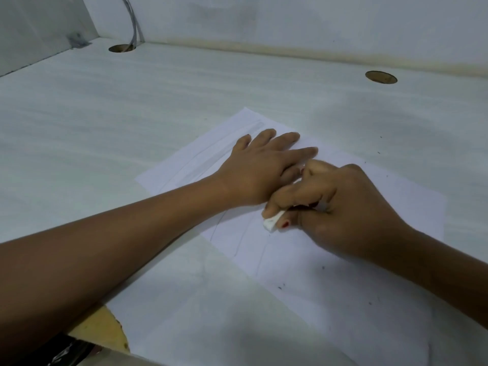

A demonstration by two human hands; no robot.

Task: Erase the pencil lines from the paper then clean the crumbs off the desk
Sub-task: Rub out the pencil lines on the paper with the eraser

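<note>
Desk (pixel 132 114) white, walled; two holes (pixel 122 48) (pixel 381 77) beyond the grip; one paper (pixel 343 299) under the flat left hand (pixel 261 167); right hand (pixel 343 207) pinches one eraser (pixel 272 223).

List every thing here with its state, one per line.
paper: flat on the desk, pinned under the left hand.
left hand: open, fingers straight, pressing the paper.
right hand: pinches the eraser against the paper.
eraser: white, tip touching the paper.
pencil lines: faint, some not yet erased.
crumbs: dark specks scattered on paper and desk.
</note>
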